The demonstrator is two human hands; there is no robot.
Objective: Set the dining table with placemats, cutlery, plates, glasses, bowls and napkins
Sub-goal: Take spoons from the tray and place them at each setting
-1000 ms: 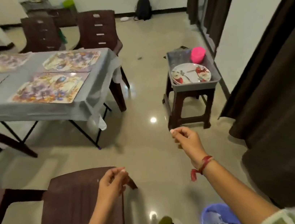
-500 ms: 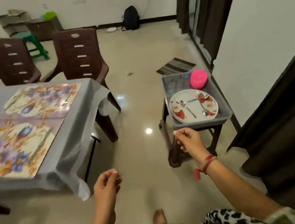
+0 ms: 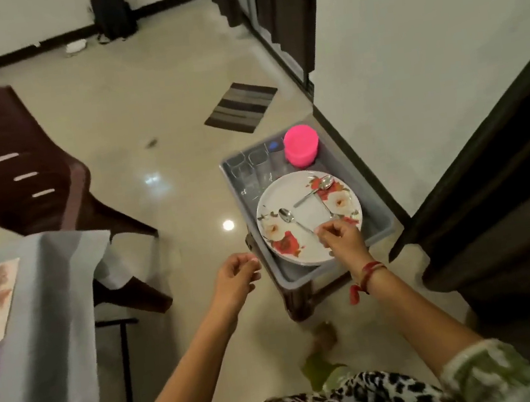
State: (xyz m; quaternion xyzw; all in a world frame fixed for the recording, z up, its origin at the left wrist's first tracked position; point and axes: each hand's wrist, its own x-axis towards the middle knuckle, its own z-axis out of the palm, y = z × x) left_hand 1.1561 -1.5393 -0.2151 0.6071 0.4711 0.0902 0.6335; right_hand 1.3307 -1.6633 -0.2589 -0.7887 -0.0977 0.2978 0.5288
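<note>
My right hand (image 3: 341, 236) hovers over the near side of the plate (image 3: 298, 250), fingers curled, tips at the handle of the nearer spoon (image 3: 293, 219). I cannot tell whether I am pinching it. My left hand (image 3: 235, 278) hangs loosely curled and empty just beside the bin (image 3: 301, 275). The plate lies in the bin, with spoons loose on top. I judge it best to gather the spoons first, or to lift the plate level with both hands, so nothing slides toward the glasses (image 3: 247, 169).
</note>
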